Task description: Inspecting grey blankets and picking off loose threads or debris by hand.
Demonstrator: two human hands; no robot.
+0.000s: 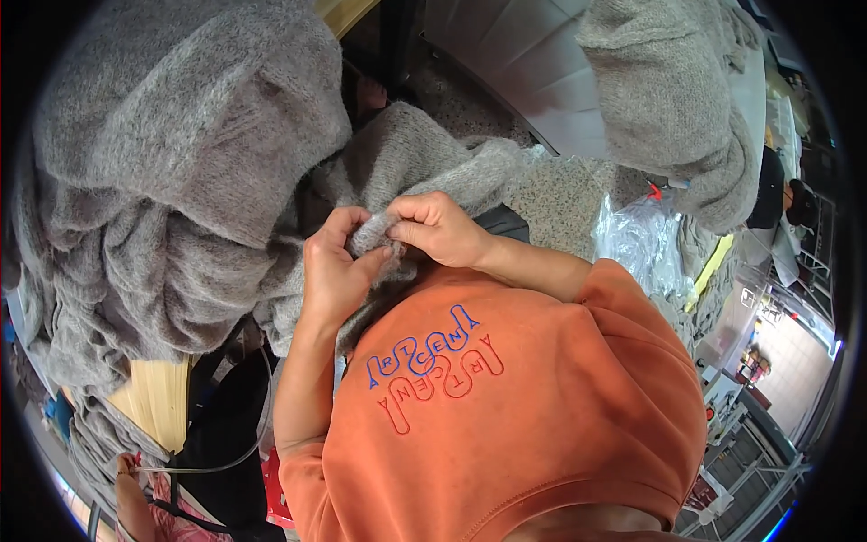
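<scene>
A grey knitted garment (406,154) lies bunched in front of my orange top. Its edge is pinched up between my two hands. On the left side of the fold, my left hand (336,266) is closed, thumb and fingers on the knit. Close against it from the right, my right hand (438,228) pinches the same edge with thumb and forefinger. The fingertips of both hands almost meet. Whether a small tool or thread sits between them I cannot make out.
A large heap of grey knitwear (172,172) rises at the left over a wooden table (149,402). More grey knitwear (673,99) hangs at the upper right, above clear plastic bags (637,239) on the speckled floor (555,203). Another person's hand (126,465) shows at the lower left.
</scene>
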